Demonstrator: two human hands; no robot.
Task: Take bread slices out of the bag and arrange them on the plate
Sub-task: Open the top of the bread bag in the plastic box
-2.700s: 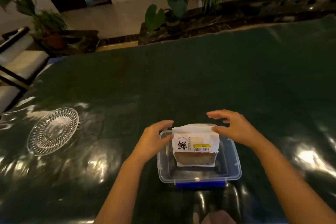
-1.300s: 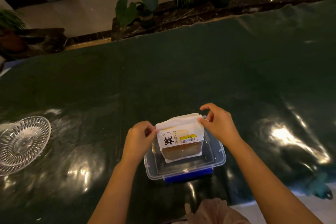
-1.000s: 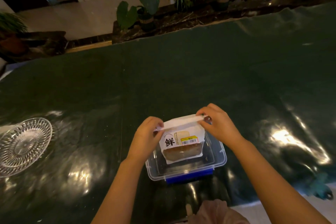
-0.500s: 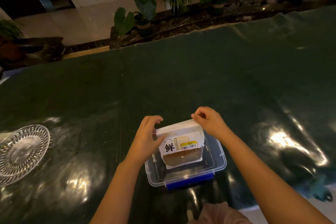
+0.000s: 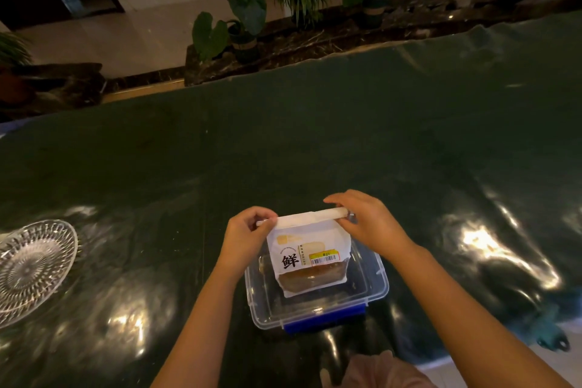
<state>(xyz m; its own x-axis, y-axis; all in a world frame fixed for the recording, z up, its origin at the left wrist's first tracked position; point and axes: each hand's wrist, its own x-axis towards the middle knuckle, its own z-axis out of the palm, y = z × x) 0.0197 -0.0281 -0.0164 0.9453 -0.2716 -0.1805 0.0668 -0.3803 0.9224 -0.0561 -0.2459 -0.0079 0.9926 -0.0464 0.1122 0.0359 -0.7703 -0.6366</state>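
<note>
1. While the bread bag [image 5: 310, 249] stood upright in the clear plastic box [image 5: 376, 280] at the near middle of the table [image 5: 346, 142], both hands pinched the rolled strip along its top, most likely to unroll or open the closure.
2. The left hand [image 5: 244, 235] had its grip clenched on the left end of that strip, thumb and fingertips pressed together around it.
3. The right hand [image 5: 367, 220] grasped the right end in the same way, its fingers curled over the roll, so the top edge was pulled taut between the two.
4. Judging by the brown shape behind the bag's lower window, the bread was still inside; no slice had come out.
5. The box probably served to keep the bag from tipping while its top was worked.
6. The glass plate [image 5: 31, 268] lay well apart at the left edge of the table, bare, waiting for the slices.
7. Potted plants [image 5: 242, 6] lined the far side beyond the table.
</note>
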